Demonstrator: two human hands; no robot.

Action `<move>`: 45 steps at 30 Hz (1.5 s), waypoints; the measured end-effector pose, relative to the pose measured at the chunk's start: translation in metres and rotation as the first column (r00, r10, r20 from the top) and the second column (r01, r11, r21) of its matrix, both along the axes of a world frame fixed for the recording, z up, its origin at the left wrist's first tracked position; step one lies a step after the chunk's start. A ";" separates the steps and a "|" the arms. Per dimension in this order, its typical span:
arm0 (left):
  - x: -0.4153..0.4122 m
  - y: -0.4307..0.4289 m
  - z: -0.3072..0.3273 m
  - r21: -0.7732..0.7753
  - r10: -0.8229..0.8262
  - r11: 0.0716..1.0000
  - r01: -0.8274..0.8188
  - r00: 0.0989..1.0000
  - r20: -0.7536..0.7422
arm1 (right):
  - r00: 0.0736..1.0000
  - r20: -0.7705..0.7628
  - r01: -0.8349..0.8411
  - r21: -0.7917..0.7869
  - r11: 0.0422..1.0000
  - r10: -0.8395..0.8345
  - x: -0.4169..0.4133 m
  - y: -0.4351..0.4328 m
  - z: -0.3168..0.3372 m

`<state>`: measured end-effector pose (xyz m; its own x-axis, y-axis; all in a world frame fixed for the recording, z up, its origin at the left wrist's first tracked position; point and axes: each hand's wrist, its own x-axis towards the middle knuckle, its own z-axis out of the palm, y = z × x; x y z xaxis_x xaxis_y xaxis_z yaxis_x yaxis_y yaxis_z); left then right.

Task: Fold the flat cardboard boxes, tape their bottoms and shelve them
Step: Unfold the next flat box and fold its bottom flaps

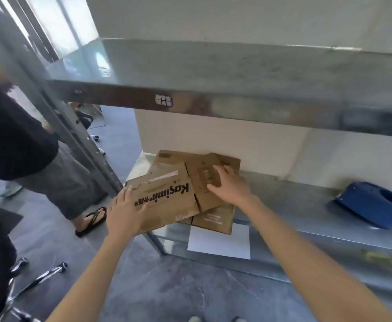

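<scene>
A pile of flat cardboard boxes (167, 180) lies at the left end of the lower metal shelf (290, 194). The top flat box carries black "Kasimir" lettering and overhangs the shelf's front edge. My left hand (126, 212) lies on its near left corner, fingers spread flat over the print. My right hand (231, 185) rests on a smaller flat piece (202, 182) to the right, thumb and fingers laid along its edges. Another flat box (216, 220) sticks out underneath.
An upper metal shelf (213, 73) hangs over the pile. A blue tape dispenser (374, 203) lies on the lower shelf at right. A white sheet (220, 240) hangs below the shelf edge. A person in sandals (50, 173) stands at left; an office chair base (27, 282) is near my feet.
</scene>
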<state>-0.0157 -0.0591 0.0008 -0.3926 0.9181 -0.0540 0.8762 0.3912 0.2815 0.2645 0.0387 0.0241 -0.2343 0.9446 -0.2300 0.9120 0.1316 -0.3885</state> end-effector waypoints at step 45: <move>0.269 0.028 0.036 0.507 -0.405 0.859 0.076 0.706 0.581 | 0.729 -0.641 0.170 -0.172 0.970 -0.241 0.293 -0.074 0.045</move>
